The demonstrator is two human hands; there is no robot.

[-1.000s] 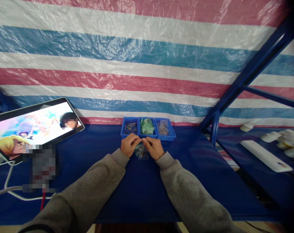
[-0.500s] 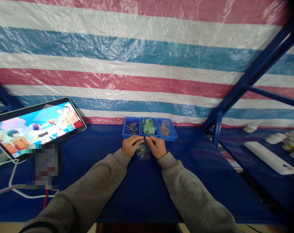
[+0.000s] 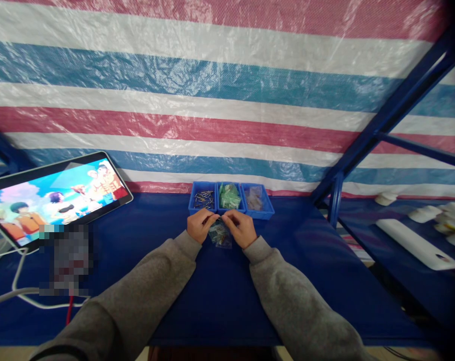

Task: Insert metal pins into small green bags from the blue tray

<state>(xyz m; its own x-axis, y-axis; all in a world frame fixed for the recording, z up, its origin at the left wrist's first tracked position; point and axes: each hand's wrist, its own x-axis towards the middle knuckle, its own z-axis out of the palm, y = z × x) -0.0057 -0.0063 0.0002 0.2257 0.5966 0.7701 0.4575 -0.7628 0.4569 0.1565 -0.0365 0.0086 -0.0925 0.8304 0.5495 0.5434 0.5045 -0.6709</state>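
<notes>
Two hands, left hand point(image 3: 199, 225) and right hand point(image 3: 241, 229), nearly meet, each pinched closed, whatever they grip too small to tell, at the far edge of clear bags point(image 3: 221, 237) on the blue table point(image 3: 219, 301), just before three blue bins point(image 3: 263, 215) of metal pins point(image 3: 204, 199), green packets point(image 3: 230, 196) and clear plastic point(image 3: 254, 199).

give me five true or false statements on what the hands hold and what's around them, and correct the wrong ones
1. The left hand and right hand pinch a small clear plastic bag. True.
2. The leftmost rectangular blue plastic bin holds thin metal pieces. True.
3. The rightmost one does too. False: this blue plastic bin holds clear, cloudy plastic.
4. Both sleeves are grey. True.
5. The screen is dark. False: the flat rectangular tablet shows a bright picture.
</notes>
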